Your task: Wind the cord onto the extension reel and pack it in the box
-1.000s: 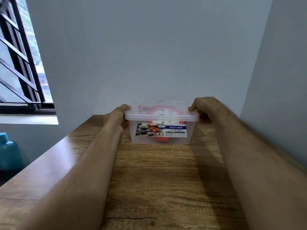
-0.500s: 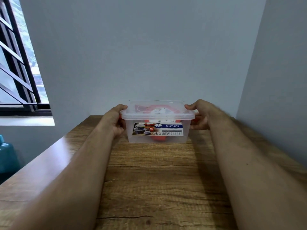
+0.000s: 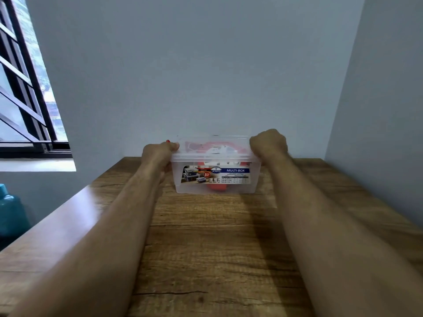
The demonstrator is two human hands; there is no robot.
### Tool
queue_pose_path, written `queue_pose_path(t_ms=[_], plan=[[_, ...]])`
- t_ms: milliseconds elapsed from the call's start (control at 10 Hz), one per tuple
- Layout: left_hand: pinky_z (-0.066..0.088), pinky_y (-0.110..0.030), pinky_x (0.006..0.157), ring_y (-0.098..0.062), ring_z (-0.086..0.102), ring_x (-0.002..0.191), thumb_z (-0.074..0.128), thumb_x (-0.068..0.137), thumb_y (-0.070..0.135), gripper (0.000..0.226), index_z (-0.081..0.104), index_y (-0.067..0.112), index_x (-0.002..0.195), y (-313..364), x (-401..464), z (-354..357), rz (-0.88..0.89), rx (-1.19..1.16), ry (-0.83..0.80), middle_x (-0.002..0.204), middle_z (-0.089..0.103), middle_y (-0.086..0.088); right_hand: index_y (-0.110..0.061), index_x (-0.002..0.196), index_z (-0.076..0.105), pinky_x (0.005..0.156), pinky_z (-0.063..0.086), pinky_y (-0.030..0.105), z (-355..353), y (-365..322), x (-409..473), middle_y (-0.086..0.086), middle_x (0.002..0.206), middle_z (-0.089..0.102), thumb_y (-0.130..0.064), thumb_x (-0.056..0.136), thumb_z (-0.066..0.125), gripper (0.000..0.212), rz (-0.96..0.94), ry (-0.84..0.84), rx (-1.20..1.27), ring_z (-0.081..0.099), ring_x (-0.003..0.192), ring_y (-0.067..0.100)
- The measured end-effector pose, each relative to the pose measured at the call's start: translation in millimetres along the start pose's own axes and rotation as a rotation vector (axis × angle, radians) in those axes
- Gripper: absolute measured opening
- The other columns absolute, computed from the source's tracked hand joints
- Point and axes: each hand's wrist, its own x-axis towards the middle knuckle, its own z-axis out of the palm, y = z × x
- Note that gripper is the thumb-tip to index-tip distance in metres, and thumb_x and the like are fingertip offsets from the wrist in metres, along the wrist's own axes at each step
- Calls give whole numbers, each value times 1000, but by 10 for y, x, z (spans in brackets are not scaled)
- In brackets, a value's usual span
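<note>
Wooden table (image 3: 206, 248), clear plastic box (image 3: 216, 179) at its far end near the wall. Orange reel (image 3: 215, 187) inside box, lid (image 3: 212, 148) on. 2 hands: left hand (image 3: 158, 156) curled on the box's left rim, right hand (image 3: 267, 143) fisted over its right lid edge. Likely light, stiff, slick; grip the rim ends.
</note>
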Motion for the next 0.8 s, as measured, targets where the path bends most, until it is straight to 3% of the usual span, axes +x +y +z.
queue_pose_path(t_ms=[100, 200, 300, 400, 500, 600, 700, 800], plan=[[63, -47, 93, -27, 70, 95, 75, 93, 17, 14, 66, 7, 98, 2, 12, 24, 67, 134, 57, 109, 70, -12, -10, 98, 61, 66, 40, 27, 52, -49, -100, 13, 115, 66, -20, 89, 61, 14, -23, 102, -54, 65, 102, 31], [59, -50, 99, -34, 68, 108, 70, 96, 22, 22, 68, 3, 108, 46, 37, 24, 152, 356, 79, 118, 71, -16, -8, 102, 62, 64, 38, 27, 81, -5, -54, 13, 115, 66, -22, 90, 61, 18, -41, 96, -61, 64, 100, 30], [59, -48, 100, -35, 68, 112, 71, 95, 22, 28, 70, 1, 114, 39, 44, 18, 180, 392, 105, 121, 71, -17, -7, 105, 63, 58, 37, 25, 64, 8, -53, 13, 115, 65, -23, 90, 61, 22, -72, 106, -75, 61, 91, 27], [57, -46, 101, -33, 68, 113, 70, 95, 23, 29, 72, 3, 115, 13, 15, 45, 182, 386, 119, 123, 72, -16, -8, 103, 62, 62, 38, 26, 60, 24, -49, 13, 116, 65, -22, 91, 59, 18, -100, 73, -96, 61, 92, 28], [56, -38, 96, -33, 68, 111, 67, 97, 26, 21, 70, 7, 106, 13, 21, 66, 209, 488, 131, 120, 73, -14, -9, 89, 56, 57, 36, 25, 78, 39, -3, 11, 104, 61, -20, 92, 53, 11, -140, 48, -184, 55, 74, 27], [49, -34, 93, -36, 67, 120, 63, 98, 32, 29, 72, 8, 110, 65, 10, 29, 352, 680, 108, 121, 73, -15, -7, 88, 57, 64, 41, 28, 75, 0, 28, 13, 109, 61, -16, 90, 45, 15, -259, -66, -432, 55, 78, 31], [42, -42, 111, -38, 54, 140, 48, 103, 51, 63, 58, 5, 145, 396, 145, 150, 512, 838, 113, 151, 59, -18, 0, 115, 60, 93, 49, 40, 31, -191, 201, 23, 128, 59, -20, 88, 47, 36, -439, -50, -600, 56, 114, 40], [27, -52, 123, -43, 35, 151, 27, 111, 45, 65, 44, -2, 153, 917, 268, 405, 632, 907, 116, 161, 42, -28, -1, 112, 58, 93, 47, 43, -8, -553, 381, 27, 125, 57, -26, 95, 45, 33, -558, -3, -512, 53, 114, 41]])
